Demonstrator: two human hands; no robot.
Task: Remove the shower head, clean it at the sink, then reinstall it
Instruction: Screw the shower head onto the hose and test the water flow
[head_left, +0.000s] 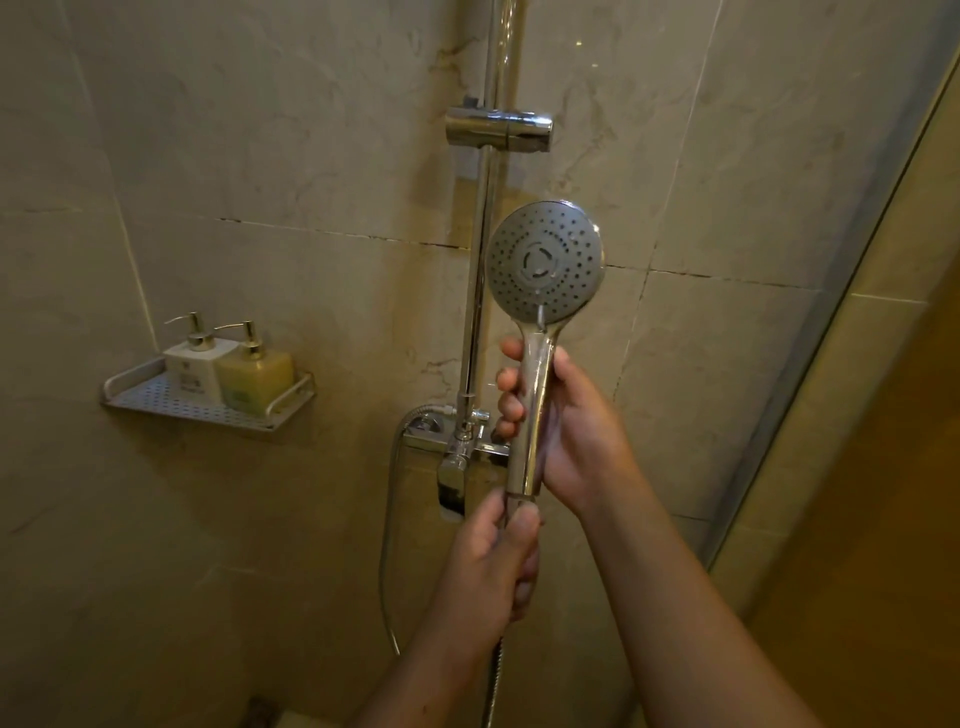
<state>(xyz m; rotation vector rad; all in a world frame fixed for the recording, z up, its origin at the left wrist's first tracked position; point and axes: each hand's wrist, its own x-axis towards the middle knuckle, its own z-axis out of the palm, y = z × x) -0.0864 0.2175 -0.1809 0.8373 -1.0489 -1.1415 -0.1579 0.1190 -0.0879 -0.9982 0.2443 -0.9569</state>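
Sitting on the perforated metal wall shelf (156, 402) are two square pump bottles, touching: a white opaque bottle (189, 366), contents hidden, and a translucent bottle (257, 374) nearly full of yellowish liquid. The shower head (545, 260) is upright in front of the chrome rail (480, 291), its round grey face dotted with nozzles. The right hand (576, 436) wraps its glossy handle, and the left hand (493, 561) pinches the fitting at the base, where the ribbed metal hose (387, 545) joins.

glossy chrome shower head (545, 260); matt stone tiles (260, 156).
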